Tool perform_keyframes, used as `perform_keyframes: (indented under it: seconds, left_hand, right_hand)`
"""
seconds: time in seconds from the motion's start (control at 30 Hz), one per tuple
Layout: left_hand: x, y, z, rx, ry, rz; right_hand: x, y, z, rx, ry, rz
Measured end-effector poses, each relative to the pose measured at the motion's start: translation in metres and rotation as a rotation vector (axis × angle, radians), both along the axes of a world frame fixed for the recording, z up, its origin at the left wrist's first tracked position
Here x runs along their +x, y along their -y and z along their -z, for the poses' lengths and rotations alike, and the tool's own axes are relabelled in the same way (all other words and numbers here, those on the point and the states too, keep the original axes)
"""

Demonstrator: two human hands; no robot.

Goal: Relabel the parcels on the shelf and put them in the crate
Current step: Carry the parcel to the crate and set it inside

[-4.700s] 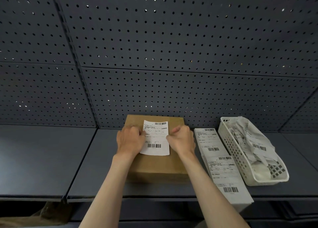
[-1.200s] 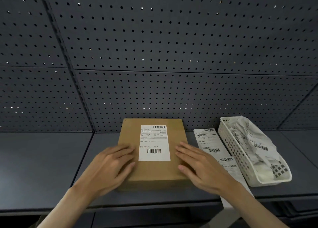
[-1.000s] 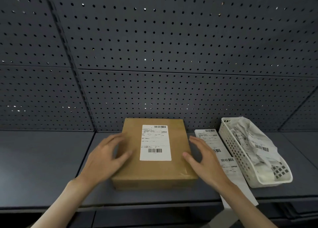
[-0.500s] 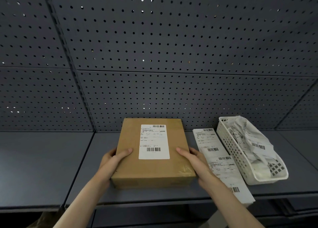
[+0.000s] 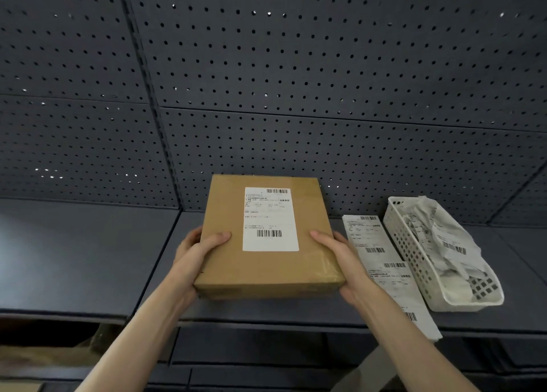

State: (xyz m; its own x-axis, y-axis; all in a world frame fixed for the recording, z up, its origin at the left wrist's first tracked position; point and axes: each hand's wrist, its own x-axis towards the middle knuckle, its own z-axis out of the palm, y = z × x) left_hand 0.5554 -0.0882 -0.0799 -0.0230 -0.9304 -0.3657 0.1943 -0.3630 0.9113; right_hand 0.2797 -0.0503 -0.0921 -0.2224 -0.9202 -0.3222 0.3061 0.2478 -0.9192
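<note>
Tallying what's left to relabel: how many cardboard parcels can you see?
1. The brown parcel is gripped at its sides by the left hand and right hand, over the shelf. Others may sit outside the view.

I am in a stockroom or parcel-handling area. In front of me a dark metal shelf [image 5: 88, 258] spans the lower half of the frame, backed by a dark pegboard wall [image 5: 296, 66] that fills the upper part. At lower right lie a strip of printed barcode labels [image 5: 381, 261] and a white plastic basket [image 5: 414, 255] stuffed with crumpled label paper [image 5: 450, 243]. A labelled cardboard box [image 5: 225, 261] sits at the centre.
</note>
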Motion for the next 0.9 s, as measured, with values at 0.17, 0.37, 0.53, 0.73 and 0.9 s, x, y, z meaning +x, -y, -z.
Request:
perform_keyframes:
  seconds: [0.17,0.37,0.53,0.73,0.9]
  left_hand:
    - [0.023,-0.027,-0.013,-0.04,0.029,-0.066]
    - [0.068,-0.077,-0.015,-0.023,0.035,-0.259]
    - [0.108,-0.133,-0.009,-0.037,0.084,-0.45]
    - [0.149,-0.215,0.002,-0.046,0.078,-0.702]
    - [0.172,-0.283,0.022,-0.049,0.085,-0.888]
  right_hand:
    - [0.017,-0.002,-0.02,-0.038,-0.022,-0.085]
    - [0.066,-0.003,-0.026,-0.032,-0.029,-0.249]
    - [0.119,-0.009,-0.026,-0.029,-0.045,-0.447]
    - [0.188,-0.029,-0.021,-0.049,-0.082,-0.703]
    - [0.242,-0.053,-0.007,-0.062,-0.108,-0.884]
